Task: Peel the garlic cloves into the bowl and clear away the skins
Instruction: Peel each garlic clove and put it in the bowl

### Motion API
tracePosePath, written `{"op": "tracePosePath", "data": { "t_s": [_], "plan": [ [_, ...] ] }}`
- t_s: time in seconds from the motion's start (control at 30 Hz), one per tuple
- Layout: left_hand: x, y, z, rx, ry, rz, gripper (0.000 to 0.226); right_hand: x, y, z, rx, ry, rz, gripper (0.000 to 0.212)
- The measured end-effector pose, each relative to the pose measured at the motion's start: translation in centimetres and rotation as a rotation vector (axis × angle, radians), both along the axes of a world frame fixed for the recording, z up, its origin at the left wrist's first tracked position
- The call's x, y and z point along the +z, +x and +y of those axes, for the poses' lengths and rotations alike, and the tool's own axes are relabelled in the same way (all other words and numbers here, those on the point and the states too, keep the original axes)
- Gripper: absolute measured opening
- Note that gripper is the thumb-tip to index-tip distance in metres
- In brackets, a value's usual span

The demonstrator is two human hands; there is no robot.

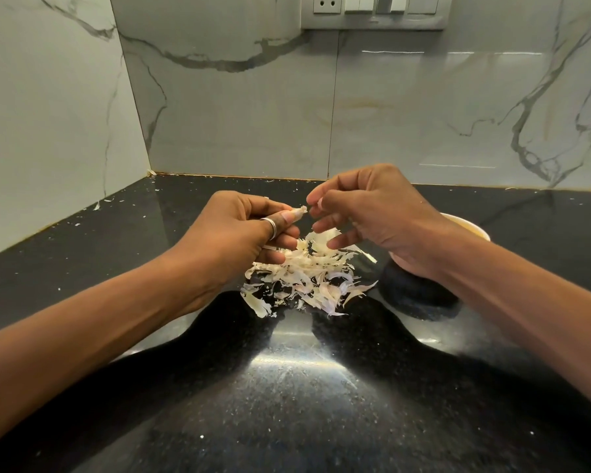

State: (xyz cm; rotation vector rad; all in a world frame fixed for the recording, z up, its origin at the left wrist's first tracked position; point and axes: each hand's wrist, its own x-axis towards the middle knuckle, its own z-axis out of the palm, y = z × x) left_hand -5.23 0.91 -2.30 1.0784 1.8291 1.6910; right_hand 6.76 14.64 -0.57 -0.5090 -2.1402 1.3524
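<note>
Black speckled countertop [287, 404] fills the near ground, streaked with glare and crossed by the shadows of two bare forearms that enter from the lower corners, both cut off by the frame.

Past the glare lies a loose pile of garlic skins [304, 278], pale and papery, on the stone. Just above the pile's left side, the left hand [243, 233], a ring [270, 227] on its thumb, pinches a garlic clove [299, 210] between thumb and curled fingers. Only the clove's tip shows; the rest is hidden inside the grip.

Above the pile's right side, the right hand [372, 216] brings thumb and forefinger together right beside the clove's tip, its other fingers loosely spread over the skins. Whether a shred of skin sits between those fingertips cannot be made out.

Right of the pile, a bowl [471, 223] is mostly hidden behind the right wrist: a pale arc of rim is all that shows, and its contents are out of sight. A dark rounded shape below it may be base or shadow.

Beyond the pile, small flecks of skin [116, 206] dot the far left of the counter. White veined marble wall [236, 114] rises behind, and a switch plate [372, 11] is cropped by the top edge.
</note>
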Motion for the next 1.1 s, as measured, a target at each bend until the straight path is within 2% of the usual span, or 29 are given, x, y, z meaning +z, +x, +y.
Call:
{"op": "tracePosePath", "data": {
  "t_s": [0.43,0.9,1.1],
  "plan": [
    [-0.06,-0.17,0.08,-0.002,-0.023,0.002,0.015,-0.36,-0.27,-0.33,0.057,0.015,-0.039,0.011],
    [-0.3,0.04,0.24,-0.058,-0.008,0.014,0.013,-0.74,-0.71,0.15,-0.042,0.239,-0.153,0.017],
    [-0.25,0.16,0.09,-0.062,0.012,0.005,0.017,-0.53,-0.6,-0.23,-0.033,0.222,-0.183,0.028]
  ]
}}
